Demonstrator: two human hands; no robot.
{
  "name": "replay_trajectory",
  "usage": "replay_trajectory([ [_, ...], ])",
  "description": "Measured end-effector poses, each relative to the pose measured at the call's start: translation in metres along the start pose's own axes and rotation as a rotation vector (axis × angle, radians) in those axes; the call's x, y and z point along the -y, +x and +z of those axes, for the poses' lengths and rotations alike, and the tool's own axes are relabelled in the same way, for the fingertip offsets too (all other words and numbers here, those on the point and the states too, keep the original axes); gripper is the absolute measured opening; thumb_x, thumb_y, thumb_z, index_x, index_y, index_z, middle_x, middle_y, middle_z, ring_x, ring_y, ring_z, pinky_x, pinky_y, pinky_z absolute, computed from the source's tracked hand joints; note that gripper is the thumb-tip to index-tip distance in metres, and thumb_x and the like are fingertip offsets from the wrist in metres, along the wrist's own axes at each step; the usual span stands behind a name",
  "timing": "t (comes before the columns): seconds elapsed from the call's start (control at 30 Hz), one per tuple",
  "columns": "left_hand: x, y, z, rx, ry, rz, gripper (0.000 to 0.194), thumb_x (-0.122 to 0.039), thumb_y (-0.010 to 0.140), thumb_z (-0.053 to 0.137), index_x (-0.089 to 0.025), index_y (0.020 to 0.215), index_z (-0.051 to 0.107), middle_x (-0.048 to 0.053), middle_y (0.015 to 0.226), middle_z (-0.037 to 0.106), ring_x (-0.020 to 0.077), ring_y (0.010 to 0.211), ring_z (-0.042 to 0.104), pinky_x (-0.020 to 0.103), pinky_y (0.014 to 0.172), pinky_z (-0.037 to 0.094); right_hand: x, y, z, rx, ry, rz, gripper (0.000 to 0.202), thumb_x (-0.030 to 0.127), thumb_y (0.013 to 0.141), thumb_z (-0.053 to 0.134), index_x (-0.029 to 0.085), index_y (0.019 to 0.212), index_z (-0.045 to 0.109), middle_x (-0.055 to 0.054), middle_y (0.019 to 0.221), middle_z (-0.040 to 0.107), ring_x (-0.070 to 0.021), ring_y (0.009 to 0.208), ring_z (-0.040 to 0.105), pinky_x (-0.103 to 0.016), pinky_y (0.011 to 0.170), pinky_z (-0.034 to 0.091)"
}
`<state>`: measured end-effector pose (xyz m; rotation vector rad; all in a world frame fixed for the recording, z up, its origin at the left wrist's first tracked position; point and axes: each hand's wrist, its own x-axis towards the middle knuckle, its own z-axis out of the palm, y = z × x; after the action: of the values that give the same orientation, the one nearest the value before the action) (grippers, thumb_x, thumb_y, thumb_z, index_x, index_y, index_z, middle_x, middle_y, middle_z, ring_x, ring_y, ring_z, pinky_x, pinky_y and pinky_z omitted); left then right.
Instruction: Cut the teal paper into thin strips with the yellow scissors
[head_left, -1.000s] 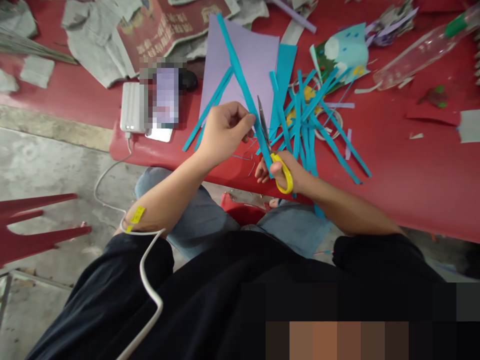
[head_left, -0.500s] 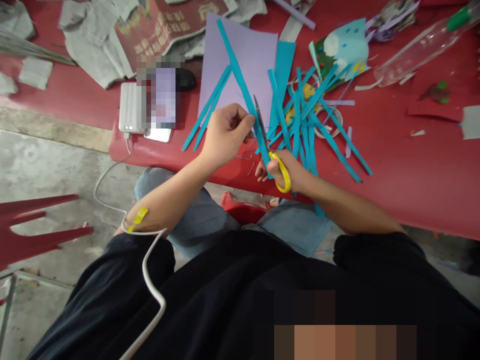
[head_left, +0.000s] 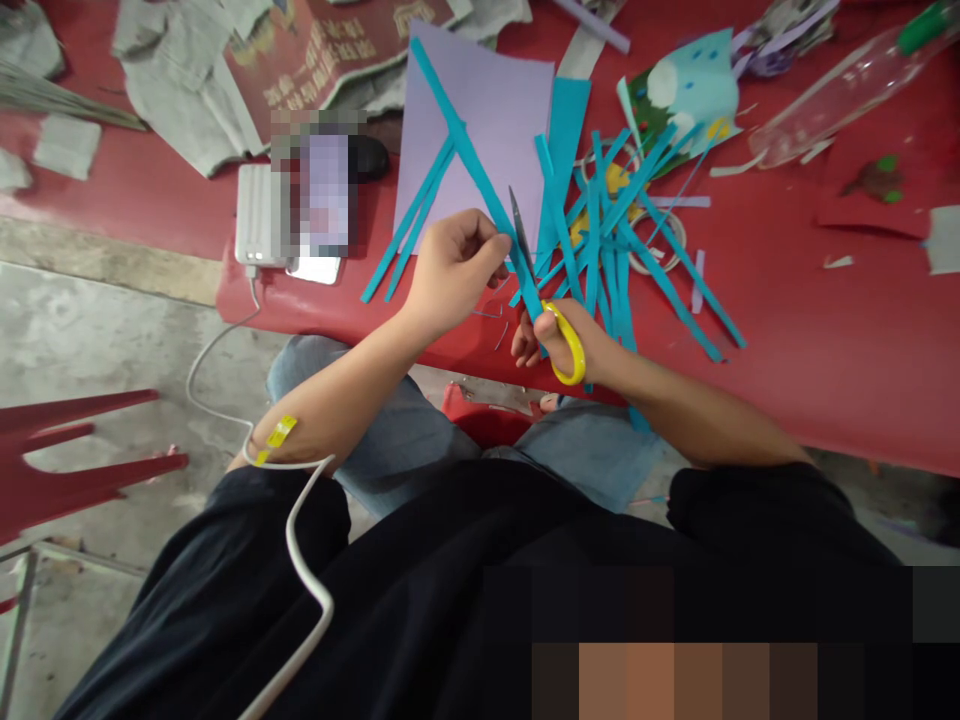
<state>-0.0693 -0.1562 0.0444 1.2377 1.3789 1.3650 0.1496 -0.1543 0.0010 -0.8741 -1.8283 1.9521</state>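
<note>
My left hand [head_left: 461,265] pinches a long blue paper strip [head_left: 472,163] between thumb and finger. The strip slants from the upper left down to my right hand [head_left: 566,340]. That hand is closed around the yellow handles of a pair of scissors [head_left: 574,350]. The pointed blades reach up along the strip's right side, close to my left fingertips. Behind the strip lies a sheet of purple paper [head_left: 495,90]. Two narrower blue strips [head_left: 409,220] rest left of it. A pile of cut blue strips [head_left: 600,240] lies just beyond my right hand.
At left on the red table [head_left: 787,350] are a white power bank [head_left: 253,215] with a cable and a blurred-out phone. A roll of tape [head_left: 679,240] sits under the strips. A clear plastic bottle [head_left: 832,110] lies at right, with crumpled paper [head_left: 172,90] at the back left.
The upper end of the blue strip has shifted a little to the left. Both hands stay almost where they were, and the scissors are barely moved.
</note>
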Motion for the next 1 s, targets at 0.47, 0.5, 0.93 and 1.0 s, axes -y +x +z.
replay_trajectory([
  [0.47,0.002,0.003,0.000,-0.002,0.023,0.000,0.032,-0.017,0.103,0.067,-0.023,0.074,0.055,-0.002,0.061,0.062,0.0109,0.056,0.062,0.025,0.058,0.053,0.009,0.000,0.007,-0.060,-0.027,0.050,0.089,0.108,0.085,0.050,0.020,0.082,0.066,-0.011,0.075,0.076,-0.0221,0.060,0.078,-0.030,0.051,0.063],
  [0.5,0.003,0.003,-0.001,-0.001,0.028,-0.002,0.032,-0.018,0.103,0.067,-0.023,0.074,0.055,-0.002,0.061,0.062,0.0110,0.057,0.062,0.025,0.059,0.053,0.011,0.000,0.007,-0.071,-0.030,0.058,0.090,0.109,0.082,0.050,0.020,0.080,0.066,-0.011,0.073,0.076,-0.0217,0.058,0.077,-0.029,0.049,0.062],
  [0.93,0.026,0.018,-0.011,-0.060,0.052,0.115,0.036,-0.032,0.108,0.072,-0.023,0.077,0.056,-0.003,0.062,0.060,0.0122,0.055,0.064,0.027,0.059,0.055,0.021,0.001,0.007,-0.056,-0.027,0.148,0.092,0.109,0.073,0.066,0.018,0.083,0.067,-0.008,0.066,0.073,-0.0222,0.056,0.077,-0.026,0.048,0.060],
  [1.0,0.027,0.019,-0.012,-0.053,0.050,0.125,0.037,-0.033,0.108,0.073,-0.023,0.077,0.055,-0.003,0.062,0.059,0.0119,0.055,0.064,0.027,0.060,0.055,0.015,0.002,0.007,-0.045,-0.020,0.131,0.087,0.105,0.079,0.066,0.018,0.081,0.068,-0.008,0.069,0.074,-0.0215,0.058,0.077,-0.026,0.049,0.060],
])
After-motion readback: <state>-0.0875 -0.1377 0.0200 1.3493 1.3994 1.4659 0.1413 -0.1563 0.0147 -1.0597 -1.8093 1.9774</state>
